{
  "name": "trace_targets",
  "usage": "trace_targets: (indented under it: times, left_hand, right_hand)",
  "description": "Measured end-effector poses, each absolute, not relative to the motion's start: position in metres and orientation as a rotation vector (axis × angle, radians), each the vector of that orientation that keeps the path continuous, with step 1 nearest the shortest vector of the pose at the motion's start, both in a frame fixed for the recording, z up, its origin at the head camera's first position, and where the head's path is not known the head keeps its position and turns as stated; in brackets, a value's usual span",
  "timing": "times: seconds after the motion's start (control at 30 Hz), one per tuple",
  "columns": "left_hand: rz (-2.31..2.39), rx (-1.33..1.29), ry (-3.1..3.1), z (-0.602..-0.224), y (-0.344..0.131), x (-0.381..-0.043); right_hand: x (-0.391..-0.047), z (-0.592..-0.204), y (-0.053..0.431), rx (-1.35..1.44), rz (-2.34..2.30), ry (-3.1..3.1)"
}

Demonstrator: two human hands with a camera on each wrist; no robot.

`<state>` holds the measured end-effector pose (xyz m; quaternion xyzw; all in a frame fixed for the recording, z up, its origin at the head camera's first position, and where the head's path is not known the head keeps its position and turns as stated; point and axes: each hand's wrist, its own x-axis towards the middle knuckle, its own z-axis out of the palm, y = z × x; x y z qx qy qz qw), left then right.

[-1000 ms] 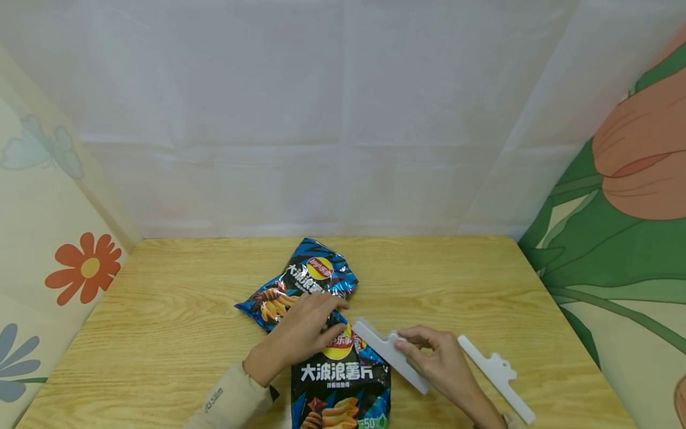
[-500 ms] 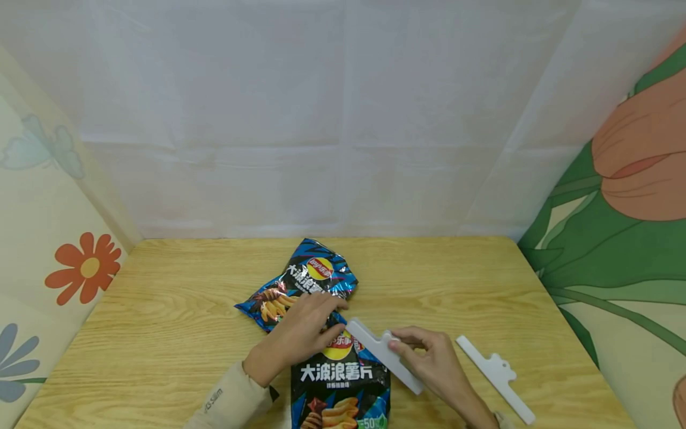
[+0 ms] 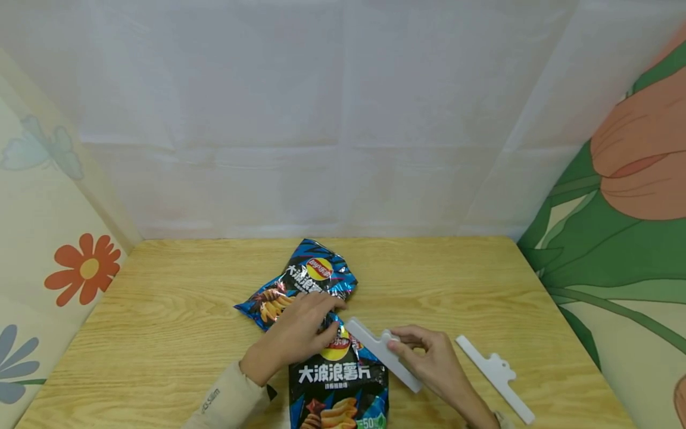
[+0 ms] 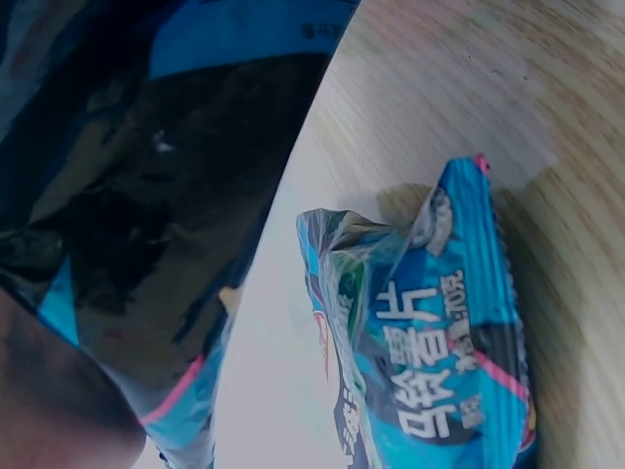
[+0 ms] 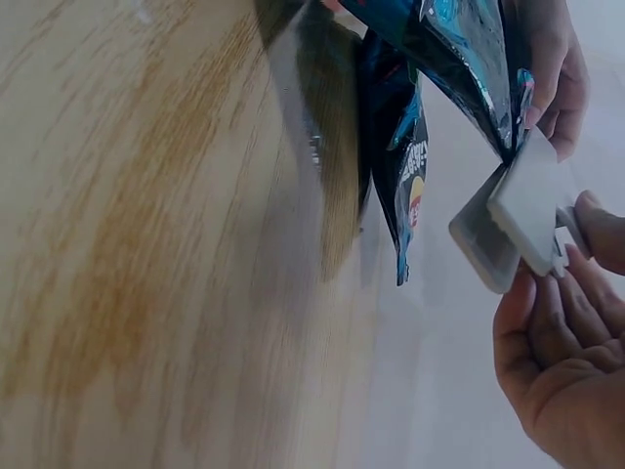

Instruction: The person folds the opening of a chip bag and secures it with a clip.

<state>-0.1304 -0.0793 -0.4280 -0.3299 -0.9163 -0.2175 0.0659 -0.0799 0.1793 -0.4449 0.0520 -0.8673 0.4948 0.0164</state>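
My left hand holds the top of the nearer chip bag, a black and blue bag raised toward me with its printed front in view. At the bag's right upper edge, my right hand pinches the handle of a long white bag clip. The right wrist view has the clip's two plates spread apart, with the folded bag edge at their mouth. How deep the edge sits between the plates I cannot tell. Behind the left hand lies a second chip bag, partly covered by it.
Another white bag clip lies on the wooden table to the right of my right hand. A white cloth hangs behind the table. Panels printed with flowers stand on both sides.
The right hand has brought the clip slightly left, over the edge of the nearer bag. The left hand and both bags have barely shifted.
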Motion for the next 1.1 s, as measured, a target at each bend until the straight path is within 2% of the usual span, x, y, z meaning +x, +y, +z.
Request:
trace_targets:
  times: [0.43, 0.67, 1.1]
  left_hand:
    - [-0.741, -1.083, -2.755, -0.423, -0.077, -0.13]
    - [-0.741, -1.102, -2.73, -0.422, -0.075, -0.13]
    - [-0.658, -0.945, -2.736, -0.424, -0.082, -0.132]
  right_hand:
    - [-0.083, -0.438, 0.175, 0.038, 1.501, -2.764]
    - [-0.083, -0.44, 0.171, 0.146, 1.539, -2.758]
    - [-0.084, -0.443, 0.168, 0.153, 1.583, -2.752]
